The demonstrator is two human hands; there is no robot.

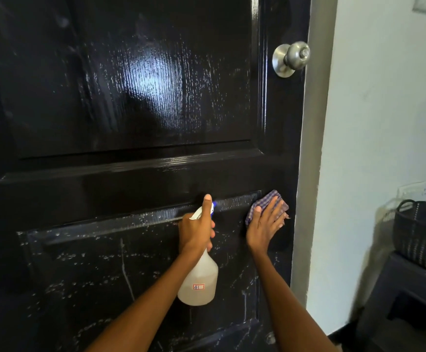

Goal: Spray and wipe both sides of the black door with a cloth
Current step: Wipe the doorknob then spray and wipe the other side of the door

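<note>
The black door [130,110] fills the left and middle of the view, glossy, with a raised upper panel that throws back a bright patch of light and a lower panel speckled with droplets and thin runs of liquid. A horizontal rail separates the two panels.

Near the middle, in front of the lower panel's top edge, the left hand [196,229] grips the neck of a spray bottle [198,280] — fingers curled round it, forefinger stretched up along the white trigger head, whose blue nozzle tip points at the door. The bottle hangs below the fist, its translucent body holding a pale liquid and bearing a small red-bordered label marked 41.

Just right of it, the right hand [266,224] lies flat with straight, spread fingers, pressing a purple-and-white checked cloth [267,201] against the door at the lower panel's upper right corner. The cloth shows above and beside the fingers, folded small, touching the door's surface. The two hands are near each other but apart.

Higher up on the right stile sits a round brushed-metal knob [292,58]. Right of the door's edge runs a grey frame strip [313,123], then a white wall [384,123]. At the far right, low down, a dark woven basket [420,237] with a loop handle rests on a dark piece of furniture [410,301].
</note>
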